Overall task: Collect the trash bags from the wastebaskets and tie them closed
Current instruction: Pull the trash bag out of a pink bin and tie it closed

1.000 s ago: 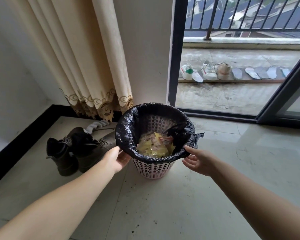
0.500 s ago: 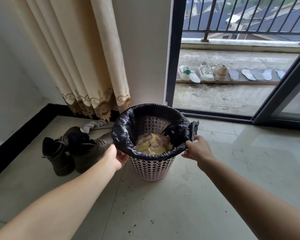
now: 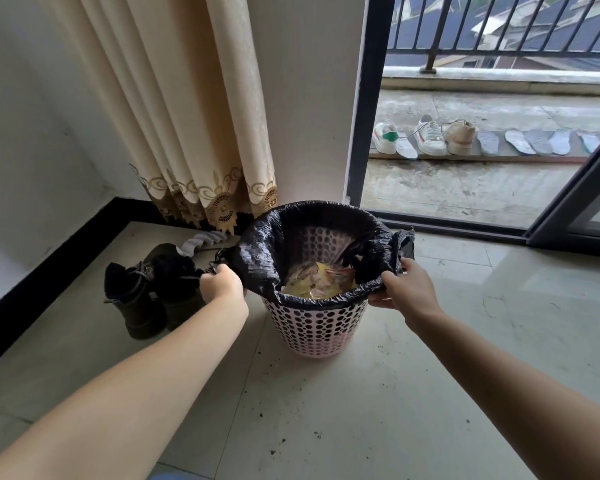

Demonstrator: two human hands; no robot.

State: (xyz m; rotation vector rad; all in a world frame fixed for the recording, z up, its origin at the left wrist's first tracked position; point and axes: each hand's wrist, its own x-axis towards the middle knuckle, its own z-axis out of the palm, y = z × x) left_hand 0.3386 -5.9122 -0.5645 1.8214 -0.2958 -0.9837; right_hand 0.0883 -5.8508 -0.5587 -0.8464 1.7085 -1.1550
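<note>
Head view: pink perforated wastebasket (image 3: 315, 327) stands upright on the tiled floor (image 3: 378, 410), near the balcony door frame (image 3: 364, 98). Black trash bag (image 3: 267, 251) lines it, rim folded over the basket's top edge; yellow and pale trash (image 3: 317, 280) sits low inside. Left hand (image 3: 221, 285) grips the bag's edge on the left side, fingers curled round a bunched bit of plastic pulled out from the rim. Right hand (image 3: 407, 285) pinches the bag's edge on the right side, thumb on top, fingers under the fold; a loose flap of bag sticks up just beyond it. Black boots (image 3: 146, 292) on the floor left of the basket, a white sock (image 3: 201, 241) behind them, cream curtain (image 3: 194, 116) hanging above. Far right, out on the balcony: sneakers (image 3: 426, 136) and insoles (image 3: 537, 142) in a row.
</note>
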